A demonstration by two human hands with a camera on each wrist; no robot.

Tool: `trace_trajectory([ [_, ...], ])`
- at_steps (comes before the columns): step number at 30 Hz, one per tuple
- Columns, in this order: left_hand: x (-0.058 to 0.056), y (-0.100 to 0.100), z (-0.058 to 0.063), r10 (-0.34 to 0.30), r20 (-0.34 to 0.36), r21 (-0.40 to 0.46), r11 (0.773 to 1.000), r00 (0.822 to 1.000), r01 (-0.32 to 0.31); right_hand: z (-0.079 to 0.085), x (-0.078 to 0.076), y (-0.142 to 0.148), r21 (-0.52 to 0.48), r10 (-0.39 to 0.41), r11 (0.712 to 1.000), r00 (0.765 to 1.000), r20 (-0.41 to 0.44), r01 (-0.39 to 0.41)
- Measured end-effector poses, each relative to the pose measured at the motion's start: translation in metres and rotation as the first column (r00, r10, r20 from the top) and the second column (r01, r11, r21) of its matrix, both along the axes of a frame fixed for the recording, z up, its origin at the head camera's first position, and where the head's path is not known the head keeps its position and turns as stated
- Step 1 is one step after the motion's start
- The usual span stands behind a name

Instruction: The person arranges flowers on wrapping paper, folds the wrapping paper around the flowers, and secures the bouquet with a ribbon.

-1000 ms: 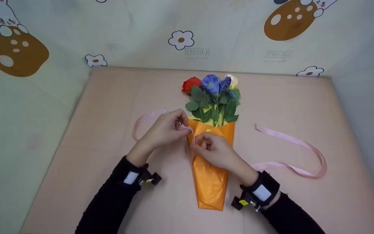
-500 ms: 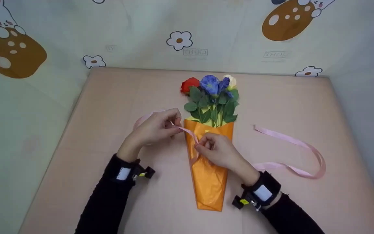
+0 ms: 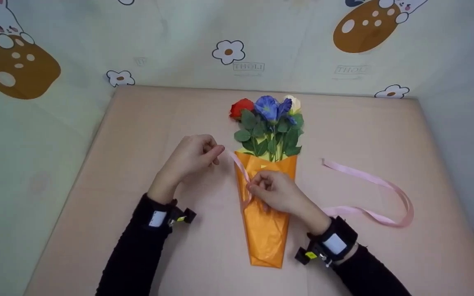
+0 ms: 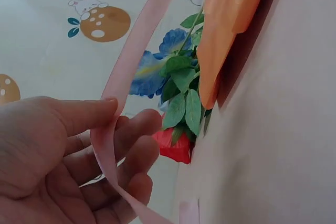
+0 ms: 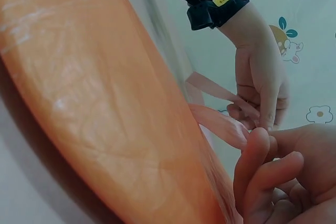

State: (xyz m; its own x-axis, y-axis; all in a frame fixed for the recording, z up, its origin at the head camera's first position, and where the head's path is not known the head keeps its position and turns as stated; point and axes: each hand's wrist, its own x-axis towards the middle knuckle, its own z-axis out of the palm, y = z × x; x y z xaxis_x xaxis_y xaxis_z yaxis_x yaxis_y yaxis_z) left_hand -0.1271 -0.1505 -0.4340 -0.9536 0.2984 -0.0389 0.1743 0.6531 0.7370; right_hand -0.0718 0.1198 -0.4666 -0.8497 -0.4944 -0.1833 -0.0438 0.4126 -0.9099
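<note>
A: Biggest first?

B: Pale printed backdrop [image 3: 171,41], rising behind the pinkish tabletop [image 3: 138,123]

A: On that?

B: Orange wrapper [image 3: 266,242]. Lies flat near the middle, narrow end toward the near side, mouth toward the far edge

A: Pink ribbon [image 4: 137,45]?

B: Crosses the wrapper's left edge, then lifts clear of the paper. Second length [image 3: 409,207] loose on the tabletop at right, in an open curve, inner end lost behind the right wrist [image 3: 317,224]. Join between the two: hidden

A: Right hand [image 3: 276,191]?

B: Above the wrapper. Pinches ribbon between thumb and forefinger, other fingers curled. Contact with paper: cannot tell

A: Left hand [image 3: 189,158]?

B: Raised just left of the wrapper's mouth. Holds ribbon under the thumb, against bent fingers

A: Smallest?

B: Past the mouth, above green leaves [image 3: 248,119]: blue flower [image 3: 266,107] central, red flower [image 3: 242,108] left, cream flower [image 3: 294,104] right
</note>
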Motion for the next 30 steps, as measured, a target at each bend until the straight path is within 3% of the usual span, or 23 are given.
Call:
trace_trajectory([
  [3,0.0,0.009,-0.002,0.001,-0.043,-0.009,1.0,0.999,-0.002,0.003,0.0,0.002,0.016,0.006,1.0,1.0,0.004,-0.006],
  [7,0.0,0.018,-0.006,0.009,-0.072,0.063,0.998,0.997,-0.004,0.011,-0.003,0.017,0.05,-0.006,0.999,1.0,-0.023,0.007],
  [11,0.003,0.025,-0.006,0.021,0.045,0.218,0.976,0.999,-0.03,0.021,-0.011,0.05,0.119,-0.032,0.992,0.993,-0.11,0.045],
  [15,0.005,0.03,-0.007,0.022,0.14,0.301,0.951,0.99,-0.064,0.029,-0.017,0.092,0.218,-0.1,0.966,0.976,-0.192,0.141],
  [19,0.005,0.033,-0.01,0.055,0.082,0.246,0.966,0.995,-0.074,0.031,-0.017,0.12,0.281,-0.132,0.942,0.973,-0.188,0.182],
  [25,0.006,0.036,-0.022,0.126,-0.044,0.123,0.985,0.991,-0.119,0.023,-0.014,0.128,0.276,-0.129,0.947,0.981,-0.143,0.165],
  [30,0.006,0.042,-0.031,0.149,-0.039,0.024,0.989,0.988,-0.148,0.019,-0.015,0.125,0.264,-0.14,0.949,0.981,-0.132,0.171],
])
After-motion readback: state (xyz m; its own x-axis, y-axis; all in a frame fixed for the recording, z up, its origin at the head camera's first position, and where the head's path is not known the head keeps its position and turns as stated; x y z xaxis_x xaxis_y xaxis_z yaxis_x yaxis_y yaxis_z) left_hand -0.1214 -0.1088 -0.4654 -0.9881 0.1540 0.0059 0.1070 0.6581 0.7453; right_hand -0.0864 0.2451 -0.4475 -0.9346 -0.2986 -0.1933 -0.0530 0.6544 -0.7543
